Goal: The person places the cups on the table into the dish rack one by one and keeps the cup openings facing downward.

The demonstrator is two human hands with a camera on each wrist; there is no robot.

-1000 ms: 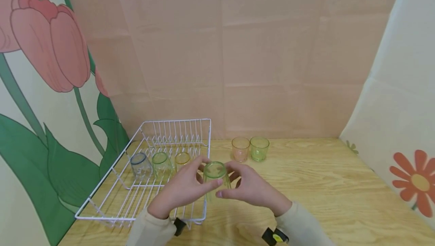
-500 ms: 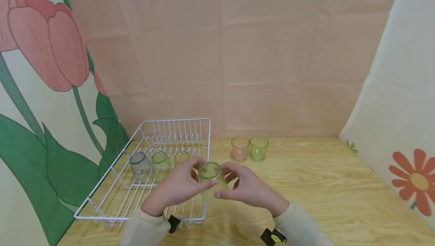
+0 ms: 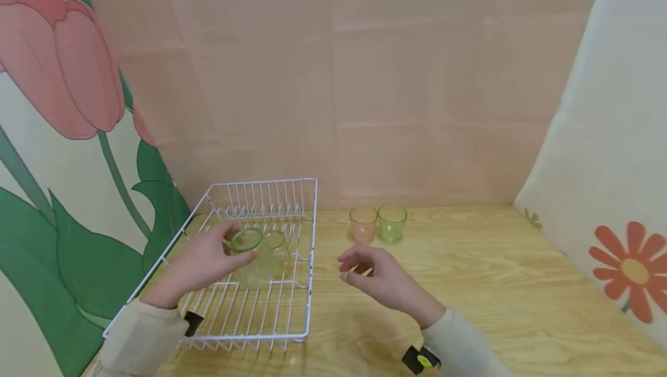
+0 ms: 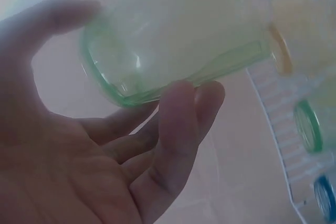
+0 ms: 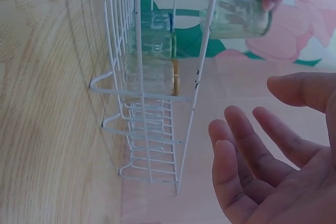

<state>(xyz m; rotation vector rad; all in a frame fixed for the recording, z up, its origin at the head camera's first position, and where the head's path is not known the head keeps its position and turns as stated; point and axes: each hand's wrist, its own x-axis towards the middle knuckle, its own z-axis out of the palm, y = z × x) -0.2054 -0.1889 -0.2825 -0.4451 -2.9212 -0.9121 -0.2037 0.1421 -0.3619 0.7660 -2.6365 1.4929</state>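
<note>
My left hand (image 3: 203, 258) grips an upside-down green glass (image 3: 256, 267) by its sides, thumb against fingers, above the white wire dish rack (image 3: 245, 337). Inside the rack stands a yellow-rimmed glass (image 3: 281, 252), base up, just behind the held one. A blue-rimmed glass (image 5: 157, 21) and another green glass (image 5: 156, 44) line up beside it in the right wrist view; in the head view my left hand and the held glass hide them. My right hand (image 3: 385, 278) hovers right of the rack over the table, holding nothing, its fingers loosely bent.
A pink glass (image 3: 363, 225) and a green tumbler (image 3: 392, 224) stand rim up at the back of the wooden table (image 3: 469, 273), right of the rack. A plain backdrop (image 3: 417, 105) rises behind, with flower-printed cloth on both sides.
The green glass was between both hands; my right hand has let go of it. My left hand has carried it left over the rack. My right hand stays roughly in place.
</note>
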